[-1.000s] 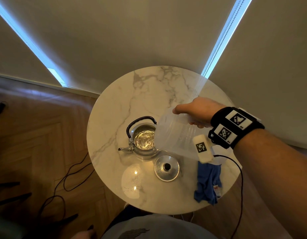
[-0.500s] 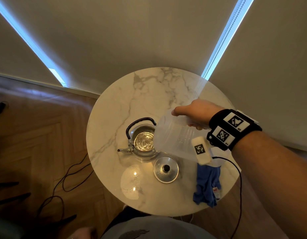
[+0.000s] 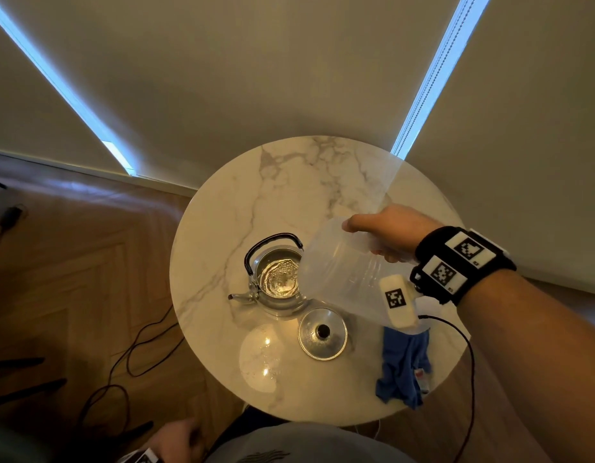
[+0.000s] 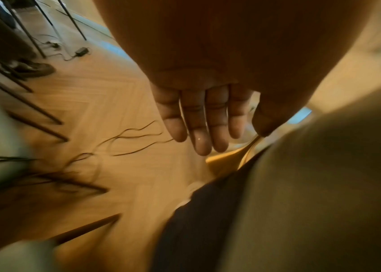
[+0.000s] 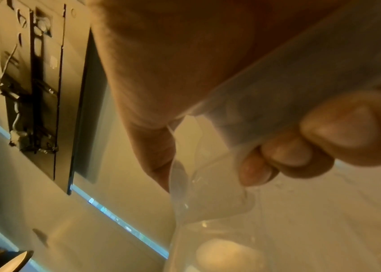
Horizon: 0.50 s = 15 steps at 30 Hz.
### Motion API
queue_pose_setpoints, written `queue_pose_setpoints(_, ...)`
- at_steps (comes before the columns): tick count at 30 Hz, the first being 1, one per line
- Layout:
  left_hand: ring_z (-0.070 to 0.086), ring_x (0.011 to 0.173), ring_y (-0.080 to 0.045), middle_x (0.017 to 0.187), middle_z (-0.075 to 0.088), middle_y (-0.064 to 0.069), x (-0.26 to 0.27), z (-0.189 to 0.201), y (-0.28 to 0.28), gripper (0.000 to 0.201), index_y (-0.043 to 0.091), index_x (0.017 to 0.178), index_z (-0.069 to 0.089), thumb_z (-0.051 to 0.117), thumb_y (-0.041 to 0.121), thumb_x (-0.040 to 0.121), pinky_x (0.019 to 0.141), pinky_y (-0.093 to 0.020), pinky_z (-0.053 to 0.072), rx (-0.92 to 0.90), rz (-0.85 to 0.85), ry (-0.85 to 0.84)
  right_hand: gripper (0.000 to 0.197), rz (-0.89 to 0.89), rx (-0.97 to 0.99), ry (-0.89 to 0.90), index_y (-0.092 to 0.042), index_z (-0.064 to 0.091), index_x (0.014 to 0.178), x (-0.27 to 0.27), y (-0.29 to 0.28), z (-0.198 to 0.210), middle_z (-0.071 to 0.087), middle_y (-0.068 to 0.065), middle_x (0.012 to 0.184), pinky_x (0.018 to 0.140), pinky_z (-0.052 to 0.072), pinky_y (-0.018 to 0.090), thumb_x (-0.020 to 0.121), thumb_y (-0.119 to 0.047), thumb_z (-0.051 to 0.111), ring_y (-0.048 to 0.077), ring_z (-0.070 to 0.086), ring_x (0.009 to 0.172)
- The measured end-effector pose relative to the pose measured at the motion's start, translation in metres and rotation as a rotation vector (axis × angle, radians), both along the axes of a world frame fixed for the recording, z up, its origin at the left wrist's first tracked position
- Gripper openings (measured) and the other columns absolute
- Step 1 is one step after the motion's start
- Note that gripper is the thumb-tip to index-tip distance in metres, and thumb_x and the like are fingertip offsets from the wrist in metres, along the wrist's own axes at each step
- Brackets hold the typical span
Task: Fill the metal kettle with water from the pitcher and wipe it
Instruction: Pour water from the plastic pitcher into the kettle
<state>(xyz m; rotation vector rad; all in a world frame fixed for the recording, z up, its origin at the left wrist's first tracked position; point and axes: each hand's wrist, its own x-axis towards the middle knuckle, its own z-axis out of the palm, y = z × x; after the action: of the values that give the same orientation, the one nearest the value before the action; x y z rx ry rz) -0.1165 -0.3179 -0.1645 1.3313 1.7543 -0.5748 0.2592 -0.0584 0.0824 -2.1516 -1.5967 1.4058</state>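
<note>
The right hand point(image 3: 386, 230) grips the tilted pitcher point(image 3: 343, 272) to pour into the kettle point(image 3: 277, 279), while the left hand point(image 4: 206, 117) hangs relaxed, holding nothing.

No readable text, label or number anywhere.

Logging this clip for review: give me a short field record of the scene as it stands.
surface: round marble table
kettle: open, upright, water inside
kettle lid: on the table beside the kettle
pitcher: tilted over the kettle
right hand: grips the pitcher's handle
left hand: off the table, fingers straight, holding nothing
blue cloth: at the table's edge
</note>
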Motion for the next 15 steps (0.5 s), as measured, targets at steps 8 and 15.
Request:
queue_pose_setpoints(8,0.069,0.082,0.001,0.087,0.074,0.018,0.052,0.085,0.086,0.005,0.04,0.097,0.07,0.067,0.037,0.094,0.082,-0.027,0.058,0.408,0.135,-0.413,0.038,-0.269,-0.043,0.401,-0.016,0.055,0.067,0.048,-0.019,-0.029,0.048,0.001,0.055,0.052,0.037,0.031,0.075,-0.042,0.083,0.02,0.045,0.048)
queue_pose_setpoints(15,0.073,0.093,-0.009,0.101,0.076,0.006,0.16,0.154,0.183,0.048,0.032,0.108,0.071,0.059,0.072,0.086,0.09,-0.042,0.059,0.484,0.363,-0.787,0.047,-0.373,0.086,0.596,-0.002,0.064,0.095,0.069,-0.044,-0.041,0.048,0.018,0.081,0.061,0.043,0.038,0.082,-0.046,0.072,0.028,0.047,0.056)
